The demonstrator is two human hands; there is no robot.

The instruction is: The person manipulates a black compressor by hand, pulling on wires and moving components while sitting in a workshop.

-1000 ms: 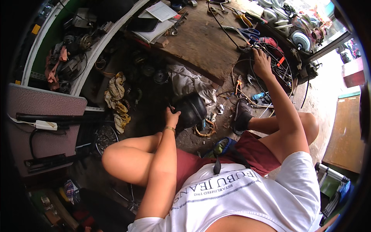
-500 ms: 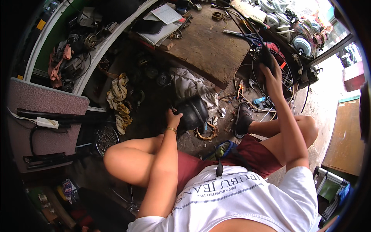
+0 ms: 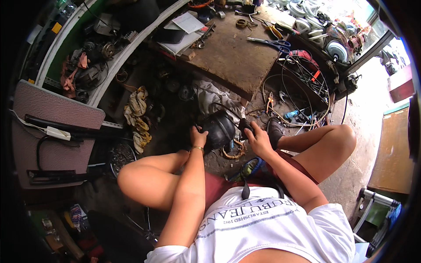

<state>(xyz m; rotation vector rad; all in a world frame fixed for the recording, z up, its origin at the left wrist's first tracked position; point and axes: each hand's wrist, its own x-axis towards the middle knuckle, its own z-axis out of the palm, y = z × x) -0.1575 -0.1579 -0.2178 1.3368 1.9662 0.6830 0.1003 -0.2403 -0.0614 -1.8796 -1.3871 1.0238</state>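
Note:
My left hand (image 3: 198, 136) grips the edge of a black rounded metal housing (image 3: 218, 131) on the floor between my legs. Just to its right, my right hand (image 3: 259, 139) is closed on a black object (image 3: 245, 127) with a dark cord or rod rising from it toward the upper left; its exact kind I cannot tell. A crumpled pale cloth (image 3: 212, 97) lies behind the housing, and a coil of tan cord (image 3: 232, 155) lies beside it. Orange-handled pliers (image 3: 269, 101) rest on the floor farther back.
A wooden bench (image 3: 230, 57) carries papers, scissors and tools. A tangle of cables (image 3: 307, 87) sits right of it. Cluttered shelves (image 3: 116, 55), a mauve padded board (image 3: 55, 162) and a bowl of small parts (image 3: 122, 158) are left. A wooden panel (image 3: 390, 149) stands right.
My right hand has come down from the bench's right corner to beside the housing, carrying the black object. My left hand stays on the housing, only slightly shifted.

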